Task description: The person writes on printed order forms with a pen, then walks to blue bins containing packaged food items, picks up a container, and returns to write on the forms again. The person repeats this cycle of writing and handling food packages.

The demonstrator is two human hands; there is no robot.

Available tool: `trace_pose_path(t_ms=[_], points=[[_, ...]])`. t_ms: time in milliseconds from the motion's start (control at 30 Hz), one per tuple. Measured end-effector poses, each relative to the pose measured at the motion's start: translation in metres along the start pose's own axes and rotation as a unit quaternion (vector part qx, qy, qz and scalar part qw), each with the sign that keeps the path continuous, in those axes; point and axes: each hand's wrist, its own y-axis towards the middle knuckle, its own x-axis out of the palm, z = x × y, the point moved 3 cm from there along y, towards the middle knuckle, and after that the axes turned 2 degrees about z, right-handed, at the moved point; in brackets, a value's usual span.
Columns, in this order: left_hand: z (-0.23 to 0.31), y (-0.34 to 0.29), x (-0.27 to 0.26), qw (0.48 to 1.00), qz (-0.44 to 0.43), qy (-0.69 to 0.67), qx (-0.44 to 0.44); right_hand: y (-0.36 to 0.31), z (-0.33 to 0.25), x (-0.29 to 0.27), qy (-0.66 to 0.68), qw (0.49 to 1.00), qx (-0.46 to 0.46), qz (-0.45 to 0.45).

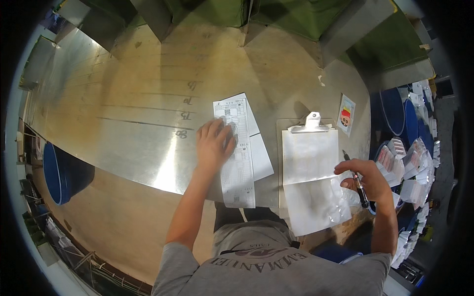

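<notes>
My left hand (pixel 213 143) lies on a long white printed form (pixel 237 172), its fingers spread and stretched out over the paper. Under the form, another white sheet (pixel 261 154) sticks out at an angle to the right. My right hand (pixel 373 178) grips a black pen (pixel 364 196), whose tip points up and away from me. It hovers by the right edge of a clipboard (pixel 280 163) with a metal clip (pixel 312 121). Clamped in it are white papers (pixel 311 155), with a creased lower part hanging over the table's front edge.
A small card with a cartoon figure (pixel 346 116) lies right of the clip. Handwritten marks and lines run across the metal table (pixel 148 133). Blue bins (pixel 61 172) stand at the left and right; packaged goods (pixel 417 163) fill the right side. Green cloth-covered dividers (pixel 286 17) line the back.
</notes>
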Motion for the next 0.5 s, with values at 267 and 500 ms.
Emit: trace_pose_path(t_ms=[267,500], points=[[-0.004,-0.004,0.002,0.999,-0.039,-0.018,-0.021,0.122,-0.029,0.111,0.212,0.972,-0.092,0.043],[-0.005,-0.003,0.003,0.998,-0.055,-0.020,-0.028,0.199,-0.024,0.172,0.411,0.900,-0.085,0.120]])
